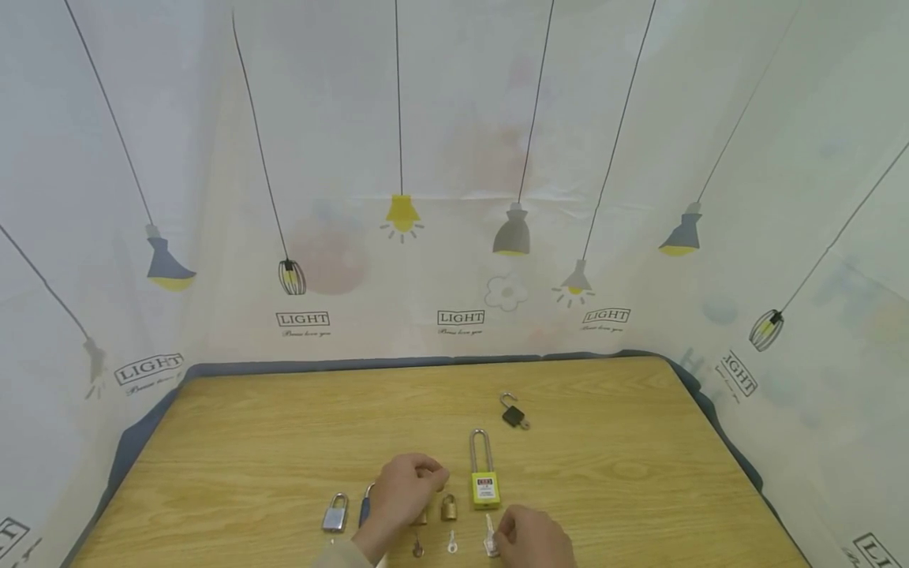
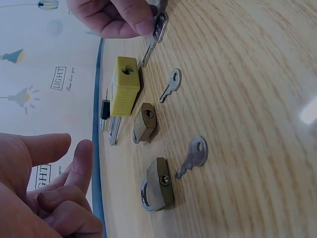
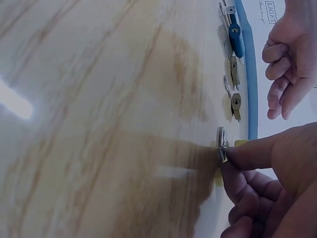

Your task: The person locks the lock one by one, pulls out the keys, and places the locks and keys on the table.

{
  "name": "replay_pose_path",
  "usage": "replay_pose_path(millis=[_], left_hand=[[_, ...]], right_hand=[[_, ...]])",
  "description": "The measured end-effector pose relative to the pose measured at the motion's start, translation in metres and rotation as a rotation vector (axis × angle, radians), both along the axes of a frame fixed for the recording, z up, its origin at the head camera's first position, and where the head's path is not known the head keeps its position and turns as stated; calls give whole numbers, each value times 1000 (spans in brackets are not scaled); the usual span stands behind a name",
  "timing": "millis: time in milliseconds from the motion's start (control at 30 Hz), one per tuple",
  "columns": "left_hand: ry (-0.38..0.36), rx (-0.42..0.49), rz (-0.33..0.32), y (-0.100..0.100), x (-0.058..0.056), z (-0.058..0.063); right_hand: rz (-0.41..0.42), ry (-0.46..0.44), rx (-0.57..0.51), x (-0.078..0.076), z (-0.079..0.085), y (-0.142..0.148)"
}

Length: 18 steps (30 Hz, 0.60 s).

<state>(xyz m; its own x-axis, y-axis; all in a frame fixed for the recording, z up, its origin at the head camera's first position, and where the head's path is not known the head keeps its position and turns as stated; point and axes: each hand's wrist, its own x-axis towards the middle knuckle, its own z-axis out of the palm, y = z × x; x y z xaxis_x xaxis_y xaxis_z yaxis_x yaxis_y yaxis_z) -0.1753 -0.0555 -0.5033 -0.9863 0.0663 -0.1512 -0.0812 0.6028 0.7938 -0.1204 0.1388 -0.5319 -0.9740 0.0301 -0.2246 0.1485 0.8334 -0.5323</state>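
Note:
My right hand (image 1: 534, 538) pinches a silver key (image 2: 159, 29) by its head between thumb and forefinger, low over the table. Just beyond the key lies a yellow padlock (image 1: 486, 491) with a long shackle, its keyhole end toward me. Over the brass padlocks hovers my left hand (image 1: 408, 491), fingers loosely bent, holding nothing. A small brass padlock (image 2: 145, 122) and a larger one (image 2: 159, 184) lie below it, the larger mostly hidden by that hand in the head view. Near them are a small key (image 2: 172, 85) and a darker key (image 2: 194, 154).
Left of my hand lie a silver padlock (image 1: 335, 514) and a blue padlock (image 1: 365, 505), partly covered. Farther back is a black padlock (image 1: 513, 416) with its shackle open and a key in it. Lamp-printed fabric (image 1: 454, 260) surrounds the wooden table (image 1: 284, 442).

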Motion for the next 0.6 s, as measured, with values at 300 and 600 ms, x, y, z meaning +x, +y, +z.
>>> replay_pose_path(millis=[300, 600], left_hand=[[10, -14, -2, 0, 0, 1], [22, -9, -7, -2, -1, 1]], right_hand=[[-5, 102, -72, -8, 7, 3], [15, 193, -32, -22, 20, 10]])
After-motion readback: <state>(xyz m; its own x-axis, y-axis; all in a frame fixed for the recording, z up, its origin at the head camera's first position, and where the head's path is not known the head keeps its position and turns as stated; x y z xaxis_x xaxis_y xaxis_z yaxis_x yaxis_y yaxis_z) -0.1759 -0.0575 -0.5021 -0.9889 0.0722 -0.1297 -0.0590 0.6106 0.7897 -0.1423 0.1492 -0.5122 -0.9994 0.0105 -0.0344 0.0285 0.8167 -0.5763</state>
